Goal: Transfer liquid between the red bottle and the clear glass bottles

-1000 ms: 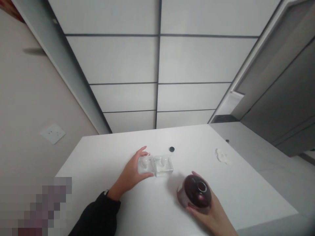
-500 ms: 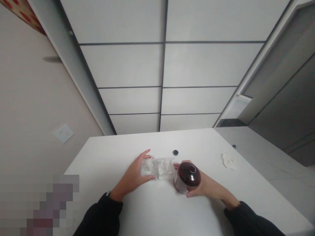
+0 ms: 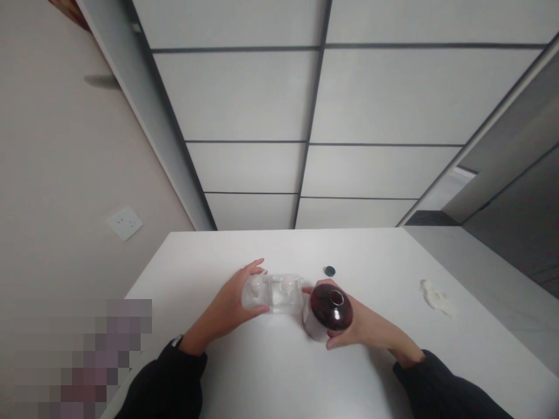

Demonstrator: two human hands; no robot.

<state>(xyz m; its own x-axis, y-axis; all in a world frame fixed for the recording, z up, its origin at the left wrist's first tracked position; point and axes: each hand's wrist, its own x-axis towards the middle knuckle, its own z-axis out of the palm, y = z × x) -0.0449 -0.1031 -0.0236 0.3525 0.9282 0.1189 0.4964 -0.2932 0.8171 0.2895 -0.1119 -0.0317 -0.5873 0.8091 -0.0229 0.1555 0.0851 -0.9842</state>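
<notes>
My left hand [image 3: 236, 299] is curved round the left side of a clear, square-looking container [image 3: 256, 291], thumb in front and fingers behind. A second clear container [image 3: 287, 294] stands against its right side; both have a rounded clear top. My right hand [image 3: 349, 326] is wrapped round a jar with a glossy dark-red domed lid [image 3: 331, 307] and a pale body [image 3: 315, 326]. The jar stands close to the right side of the second container, so the three form a row between my hands. Some right fingers are hidden behind the jar.
A small dark round cap [image 3: 330, 271] lies on the white table [image 3: 262, 372] behind the jar. A crumpled whitish piece [image 3: 437, 298] lies toward the right edge. White panelled doors [image 3: 244, 169] stand beyond the table, with a wall socket [image 3: 125, 223] at left.
My view has turned slightly. Both hands, with the clear containers and the jar between them, have shifted left relative to the dark cap. Both grips look the same.
</notes>
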